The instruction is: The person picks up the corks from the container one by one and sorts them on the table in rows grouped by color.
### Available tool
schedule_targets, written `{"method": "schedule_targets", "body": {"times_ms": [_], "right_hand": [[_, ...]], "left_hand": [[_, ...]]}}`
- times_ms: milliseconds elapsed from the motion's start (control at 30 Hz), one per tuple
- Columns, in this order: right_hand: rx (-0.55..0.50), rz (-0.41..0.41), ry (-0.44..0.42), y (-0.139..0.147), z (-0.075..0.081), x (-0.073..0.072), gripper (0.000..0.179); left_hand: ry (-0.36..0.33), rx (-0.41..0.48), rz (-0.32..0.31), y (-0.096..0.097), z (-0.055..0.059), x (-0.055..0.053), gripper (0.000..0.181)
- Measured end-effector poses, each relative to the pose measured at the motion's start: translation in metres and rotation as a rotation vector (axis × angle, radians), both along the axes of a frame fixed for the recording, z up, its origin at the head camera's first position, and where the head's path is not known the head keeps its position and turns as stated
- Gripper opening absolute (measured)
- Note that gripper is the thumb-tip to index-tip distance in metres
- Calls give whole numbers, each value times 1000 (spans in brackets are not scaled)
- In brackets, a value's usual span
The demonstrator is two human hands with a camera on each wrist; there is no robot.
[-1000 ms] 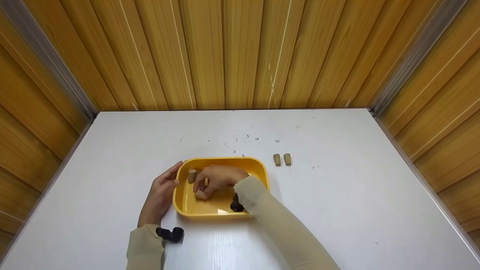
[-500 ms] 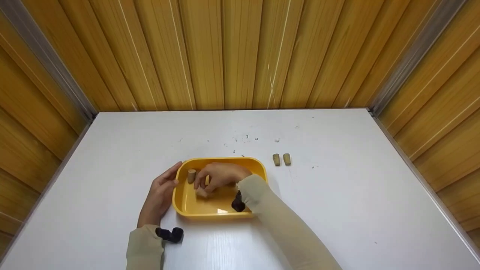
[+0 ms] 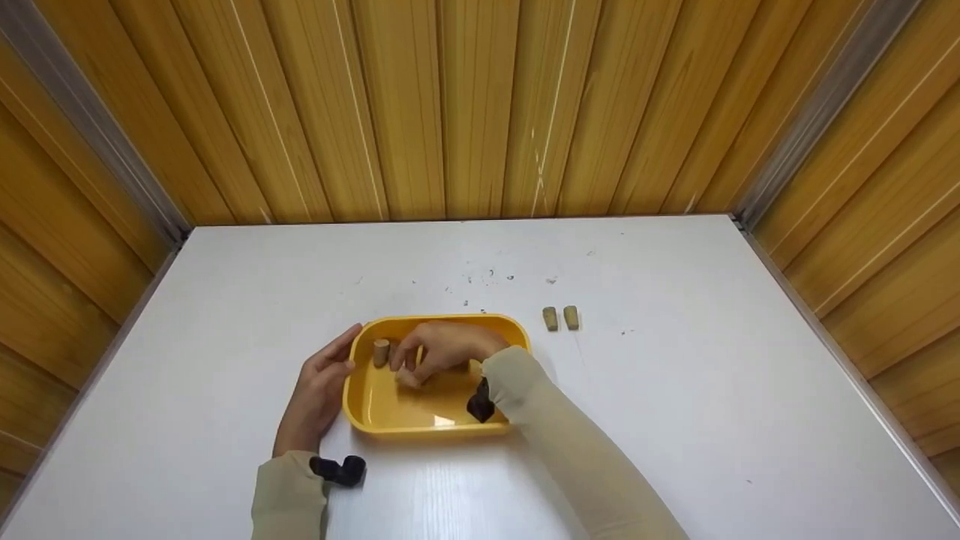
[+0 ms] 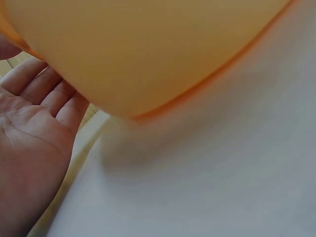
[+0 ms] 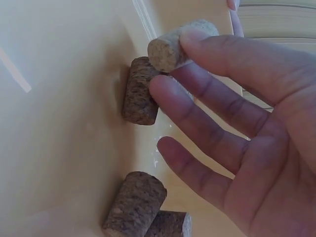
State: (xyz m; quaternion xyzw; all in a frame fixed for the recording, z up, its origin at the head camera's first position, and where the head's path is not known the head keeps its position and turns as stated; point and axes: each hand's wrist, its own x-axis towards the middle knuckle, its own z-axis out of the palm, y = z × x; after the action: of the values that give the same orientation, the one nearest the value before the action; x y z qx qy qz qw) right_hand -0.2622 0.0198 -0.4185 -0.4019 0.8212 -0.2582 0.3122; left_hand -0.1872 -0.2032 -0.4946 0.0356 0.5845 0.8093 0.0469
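In the head view my right hand (image 3: 446, 347) is inside a yellow plastic tray (image 3: 420, 429). Its thumb and fingers pinch a pale cork (image 5: 170, 52), held above the tray floor in the right wrist view. Beyond that hand lie more corks: a dark one (image 5: 140, 94), another lower down (image 5: 134, 205), and a third partly behind it (image 5: 170, 224). One cork (image 3: 381, 352) is by the tray's left wall. My left hand (image 3: 321, 386) touches the outside of that wall with fingers (image 4: 59, 94) fairly straight; the tray hides their tips in the left wrist view.
Two greenish-brown tapered corks (image 3: 560, 318) lie side by side on the white table (image 3: 675, 405), right of the tray. Dark specks dot the surface behind it. Wood-look panels (image 3: 480, 112) enclose the table's back and sides. A black camera is on each wrist.
My right hand has raised the pinched cork slightly and moved it a little away from me and to the right. The left hand stays at the tray's side.
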Motion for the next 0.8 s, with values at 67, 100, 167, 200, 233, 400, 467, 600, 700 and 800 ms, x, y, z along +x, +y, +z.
{"method": "schedule_targets", "body": {"times_ms": [67,100,167,200,233,400,467,600,700,800], "right_hand": [[9,-8,-7,1,0,-1,26],[11,-10,-12,2,0,-1,27],[10,-13,-25,4,1,-2,29],[6,-14,-31,5,1,-3,29],[1,-13,-33,6,2,-4,29],[-23,0,-15,14,8,-8,33],[-34,4,-6,17,11,-9,34],[-47,-5,-2,23,15,-10,31],[-52,-21,-2,29,18,-11,31],[-60,-43,3,36,20,-12,31]], "left_hand": [[-2,3,-6,0,0,0,58],[-5,10,-6,0,0,0,58],[-9,23,-2,0,1,0,57],[-11,27,2,0,1,0,57],[-11,31,6,0,1,0,57],[4,44,28,0,1,0,57],[12,50,32,0,0,0,57],[19,44,28,0,0,0,57],[13,36,26,1,-1,0,57],[7,39,26,2,-2,0,56]]}}
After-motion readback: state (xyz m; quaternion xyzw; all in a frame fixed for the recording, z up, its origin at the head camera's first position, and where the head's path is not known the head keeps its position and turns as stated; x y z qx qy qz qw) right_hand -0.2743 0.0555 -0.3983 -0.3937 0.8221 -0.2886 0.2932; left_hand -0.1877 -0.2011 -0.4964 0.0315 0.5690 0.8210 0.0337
